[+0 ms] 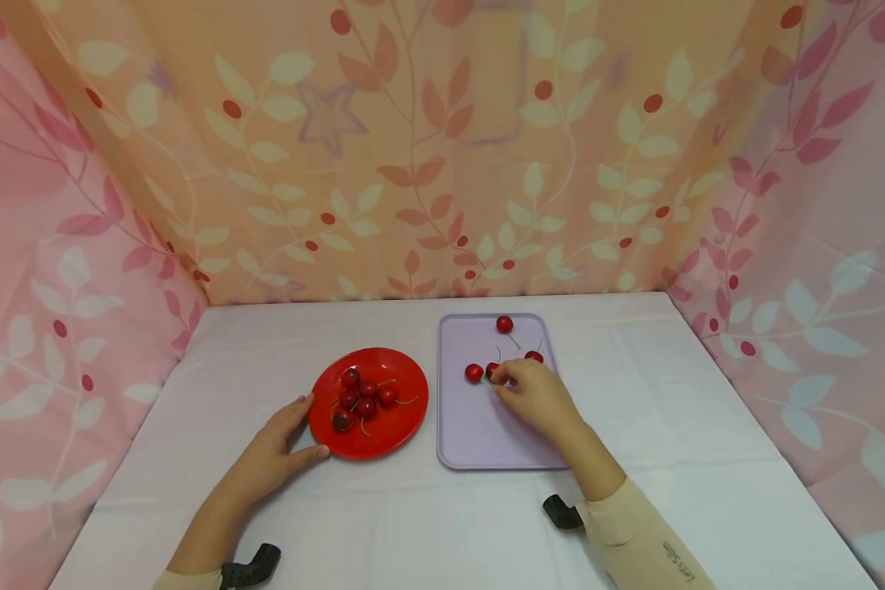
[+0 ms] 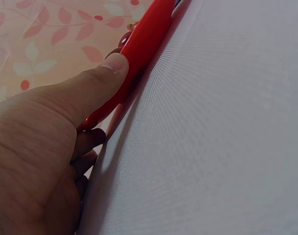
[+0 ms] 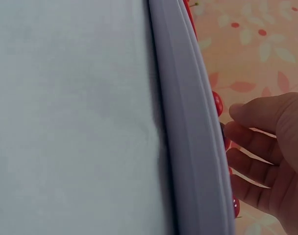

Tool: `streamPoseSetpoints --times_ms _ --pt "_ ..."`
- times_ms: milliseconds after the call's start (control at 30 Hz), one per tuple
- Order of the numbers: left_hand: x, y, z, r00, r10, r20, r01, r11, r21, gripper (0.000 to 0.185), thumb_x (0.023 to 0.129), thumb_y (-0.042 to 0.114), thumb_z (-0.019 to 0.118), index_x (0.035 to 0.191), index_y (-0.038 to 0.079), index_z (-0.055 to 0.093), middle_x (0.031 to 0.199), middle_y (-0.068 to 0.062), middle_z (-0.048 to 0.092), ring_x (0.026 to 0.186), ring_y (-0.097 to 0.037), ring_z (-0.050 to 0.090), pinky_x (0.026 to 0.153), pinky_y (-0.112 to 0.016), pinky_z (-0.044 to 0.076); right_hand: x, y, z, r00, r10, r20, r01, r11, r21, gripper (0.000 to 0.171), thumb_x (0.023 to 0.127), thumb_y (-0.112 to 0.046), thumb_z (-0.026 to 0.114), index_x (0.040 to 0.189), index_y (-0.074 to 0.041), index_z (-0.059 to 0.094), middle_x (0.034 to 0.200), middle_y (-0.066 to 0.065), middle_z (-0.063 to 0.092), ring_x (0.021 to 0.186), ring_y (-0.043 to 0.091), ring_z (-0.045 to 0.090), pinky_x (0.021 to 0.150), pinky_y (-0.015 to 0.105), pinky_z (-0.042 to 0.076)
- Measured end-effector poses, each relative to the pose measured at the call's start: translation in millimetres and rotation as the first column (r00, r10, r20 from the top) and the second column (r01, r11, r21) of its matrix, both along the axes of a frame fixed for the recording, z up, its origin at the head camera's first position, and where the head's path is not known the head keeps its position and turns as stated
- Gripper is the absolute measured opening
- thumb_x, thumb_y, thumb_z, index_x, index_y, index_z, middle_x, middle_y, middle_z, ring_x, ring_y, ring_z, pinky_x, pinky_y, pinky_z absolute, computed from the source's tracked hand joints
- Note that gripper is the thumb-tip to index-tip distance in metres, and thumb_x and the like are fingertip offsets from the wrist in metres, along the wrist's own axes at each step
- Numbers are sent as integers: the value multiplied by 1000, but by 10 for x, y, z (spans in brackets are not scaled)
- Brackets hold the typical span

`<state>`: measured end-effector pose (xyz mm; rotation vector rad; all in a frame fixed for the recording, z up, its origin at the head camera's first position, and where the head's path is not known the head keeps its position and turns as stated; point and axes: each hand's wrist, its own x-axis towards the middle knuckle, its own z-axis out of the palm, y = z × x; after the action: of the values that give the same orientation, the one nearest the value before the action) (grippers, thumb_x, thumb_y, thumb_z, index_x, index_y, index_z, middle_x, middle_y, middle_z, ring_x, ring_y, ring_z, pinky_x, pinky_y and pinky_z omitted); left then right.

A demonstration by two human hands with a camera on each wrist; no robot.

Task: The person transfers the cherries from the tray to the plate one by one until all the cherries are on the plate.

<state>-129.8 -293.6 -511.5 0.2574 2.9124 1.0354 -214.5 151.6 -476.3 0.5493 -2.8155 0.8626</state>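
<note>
My left hand [image 1: 273, 455] holds the left rim of a red plate [image 1: 406, 426], thumb and fingers spread along it. In the left wrist view the thumb [image 2: 102, 81] lies on the plate's outer edge, with the other fingers partly hidden below. Several dark red cherries [image 1: 366, 407] with stems lie on the plate. My right hand [image 1: 538, 401] is over a lilac tray [image 1: 479, 442], its bent fingertips right at a cherry [image 1: 492, 369] they partly cover. The right wrist view shows a small gap between thumb and forefinger. Beside that cherry sits another cherry [image 1: 474, 374].
On the tray, one cherry [image 1: 505, 324] lies near the far edge and another cherry [image 1: 534, 356] just beyond the right hand. A white cloth [image 1: 383, 524] covers the table. Patterned curtains [image 1: 428, 147] stand behind and at both sides.
</note>
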Motion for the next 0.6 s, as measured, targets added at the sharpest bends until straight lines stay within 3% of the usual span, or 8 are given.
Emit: streamPoseSetpoints --times_ms 600 --pt "-5 -15 -11 999 -27 -33 28 1000 7 97 84 51 81 160 11 36 163 -22 35 150 -46 30 116 -69 29 -9 -47 -168 998 -48 -32 49 998 48 15 85 -19 84 99 -17 77 93 -4 73 92 15 67 86 39 58"
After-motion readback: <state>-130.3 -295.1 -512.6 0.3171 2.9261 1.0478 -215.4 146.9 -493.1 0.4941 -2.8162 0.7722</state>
